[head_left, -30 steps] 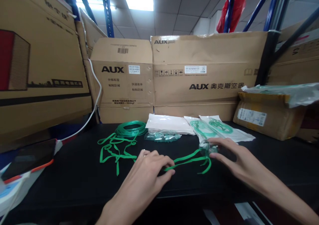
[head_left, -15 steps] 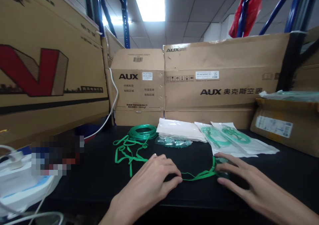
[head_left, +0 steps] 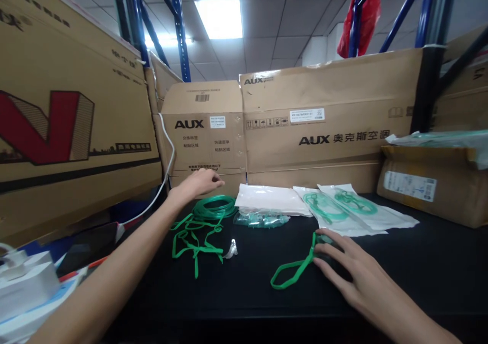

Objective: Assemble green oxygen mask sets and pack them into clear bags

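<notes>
My right hand (head_left: 339,260) rests on the table with its fingers curved round a clear green plastic mask, mostly hidden beneath them. From the mask a green elastic strap (head_left: 292,278) loops out to the left on the black table. My left hand (head_left: 202,183) is raised at the back, above a coil of green tubing (head_left: 214,208), with nothing visible in it and its fingers loosely extended. In front of the coil lie loose green straps (head_left: 196,248) in a tangle. Beside them are small silvery metal strips (head_left: 232,250).
A white stack of pouches (head_left: 272,199) stands behind a bag of clear green pieces (head_left: 261,219). Two packs of tubing (head_left: 354,201) lie to its right. Cardboard boxes (head_left: 320,141) wall the back; another box (head_left: 430,181) stands right. A white plug (head_left: 28,283) sits at left.
My left hand has left the strap and moved up and back, over the tubing coil. The metal strips now show. The right hand stays at the mask, and the strap's free end lies looped.
</notes>
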{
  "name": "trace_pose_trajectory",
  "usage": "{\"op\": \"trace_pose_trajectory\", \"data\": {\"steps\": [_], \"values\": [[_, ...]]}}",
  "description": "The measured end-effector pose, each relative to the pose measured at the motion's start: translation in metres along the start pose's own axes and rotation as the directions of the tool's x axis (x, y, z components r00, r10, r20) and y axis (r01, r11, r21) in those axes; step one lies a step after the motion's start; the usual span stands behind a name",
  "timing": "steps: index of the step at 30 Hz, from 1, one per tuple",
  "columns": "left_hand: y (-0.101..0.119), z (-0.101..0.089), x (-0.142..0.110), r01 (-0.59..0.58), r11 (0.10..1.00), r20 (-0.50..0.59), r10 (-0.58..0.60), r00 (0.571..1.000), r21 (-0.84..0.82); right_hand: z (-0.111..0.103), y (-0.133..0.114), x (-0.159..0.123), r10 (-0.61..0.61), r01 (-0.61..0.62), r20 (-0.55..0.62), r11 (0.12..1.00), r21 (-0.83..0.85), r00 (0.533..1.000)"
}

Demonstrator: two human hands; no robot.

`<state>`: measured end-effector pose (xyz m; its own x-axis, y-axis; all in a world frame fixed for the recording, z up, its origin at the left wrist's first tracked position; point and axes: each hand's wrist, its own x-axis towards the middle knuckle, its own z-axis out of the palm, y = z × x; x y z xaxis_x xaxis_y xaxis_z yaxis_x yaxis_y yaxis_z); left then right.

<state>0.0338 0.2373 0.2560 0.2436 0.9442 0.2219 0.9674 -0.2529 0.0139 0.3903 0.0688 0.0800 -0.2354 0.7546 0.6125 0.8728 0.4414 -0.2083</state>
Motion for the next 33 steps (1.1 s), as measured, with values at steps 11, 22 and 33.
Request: {"op": "trace_pose_trajectory", "data": {"steps": [11, 22, 33], "values": [[-0.047, 0.058, 0.035, 0.275, 0.944, 0.181, -0.308, 0.934, 0.184, -0.005, -0.002, 0.002, 0.012, -0.012, 0.027, 1.000, 0.022, 1.000], [-0.055, 0.037, 0.048, 0.328, 0.942, 0.070, -0.333, 0.940, 0.074, -0.007, -0.003, 0.003, 0.022, -0.022, 0.058, 1.000, -0.013, 0.998], [-0.021, -0.045, 0.018, 0.278, 0.955, -0.468, -0.294, 0.833, -0.105, -0.011, -0.007, 0.003, 0.046, -0.046, 0.084, 0.999, -0.004, 0.995]]}}
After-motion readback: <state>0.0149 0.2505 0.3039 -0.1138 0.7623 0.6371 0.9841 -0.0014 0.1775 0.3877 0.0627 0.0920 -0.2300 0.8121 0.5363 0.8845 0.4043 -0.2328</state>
